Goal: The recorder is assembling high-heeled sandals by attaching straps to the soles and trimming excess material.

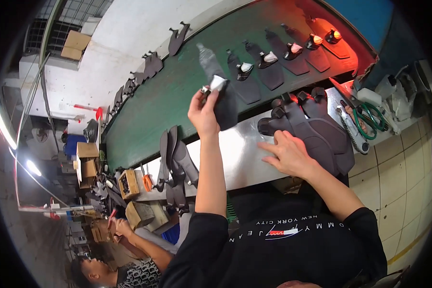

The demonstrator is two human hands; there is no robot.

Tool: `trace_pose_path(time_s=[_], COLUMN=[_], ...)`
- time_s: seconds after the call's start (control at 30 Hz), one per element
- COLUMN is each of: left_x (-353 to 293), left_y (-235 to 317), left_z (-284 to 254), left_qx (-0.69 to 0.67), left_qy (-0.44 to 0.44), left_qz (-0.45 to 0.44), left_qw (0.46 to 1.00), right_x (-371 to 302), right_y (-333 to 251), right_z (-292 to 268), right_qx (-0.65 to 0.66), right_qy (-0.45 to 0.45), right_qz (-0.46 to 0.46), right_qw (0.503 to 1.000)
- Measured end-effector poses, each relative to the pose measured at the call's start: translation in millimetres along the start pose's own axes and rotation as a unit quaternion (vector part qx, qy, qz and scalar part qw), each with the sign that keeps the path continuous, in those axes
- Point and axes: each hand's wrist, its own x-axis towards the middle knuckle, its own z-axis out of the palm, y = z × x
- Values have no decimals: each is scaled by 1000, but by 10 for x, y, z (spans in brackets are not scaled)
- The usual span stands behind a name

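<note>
My left hand (205, 114) is raised over the near edge of a green belt. Its fingers are closed on a long dark grey flat piece (226, 109) with a small white-and-black part on it. The far end of this piece is blurred. My right hand (291, 154) is open, its fingers stretched out over the bare metal ledge. It is beside a stack of dark padded pieces (321, 137) with black tabs, and I cannot tell whether it touches them.
The green belt (149, 115) carries a row of similar dark pieces (271, 74) toward a red-lit opening (350, 38). Scissors with green handles (372, 117) and a utility knife (354, 132) lie at the right. A co-worker (139, 257) works at lower left, near a wooden box (129, 184).
</note>
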Motion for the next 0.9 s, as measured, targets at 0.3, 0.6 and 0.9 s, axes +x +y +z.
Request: trace_pose_path(time_s=[0.3,0.6,0.9], left_x=[-1715,-1812,-1831], left_y=[756,505,457], left_z=[-376,-461,-582], left_qx=[-201,-263,-258], left_qy=[-237,-207,-186], left_qz=[-250,-326,-316], left_qw=[917,884,894], right_x=[82,15,-279], right_y=[-547,-628,-768], right_z=[-426,-965,-803], right_qx=[683,627,266], right_qy=[49,62,-15], right_qz=[58,100,-13], right_qw=[727,770,964])
